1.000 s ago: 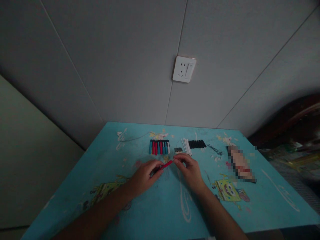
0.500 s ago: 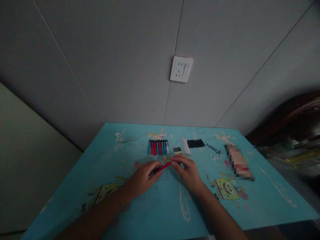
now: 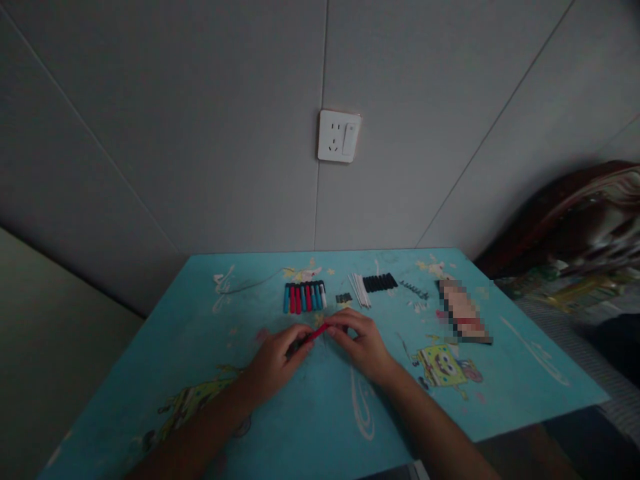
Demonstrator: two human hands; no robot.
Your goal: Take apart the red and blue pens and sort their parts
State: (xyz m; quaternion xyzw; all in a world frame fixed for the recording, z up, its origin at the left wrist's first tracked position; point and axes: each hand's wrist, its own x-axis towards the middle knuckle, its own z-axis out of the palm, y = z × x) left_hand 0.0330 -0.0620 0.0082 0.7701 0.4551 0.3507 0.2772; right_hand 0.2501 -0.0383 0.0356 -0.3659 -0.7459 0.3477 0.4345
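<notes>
Over the light-blue, cartoon-printed counter [image 3: 300, 427], the left hand [image 3: 277, 359] has its fingers curled around a slim red tube [image 3: 319, 331]; the right hand's [image 3: 361, 341] fingers pinch its right end.

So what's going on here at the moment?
A person at a blue table holds a red pen in the left hand, and the right hand's fingertips are at its upper end; whether they pinch something small there, I can't tell. Beyond the hands lie a row of coloured pens, some white sticks and a row of black pieces.
</notes>
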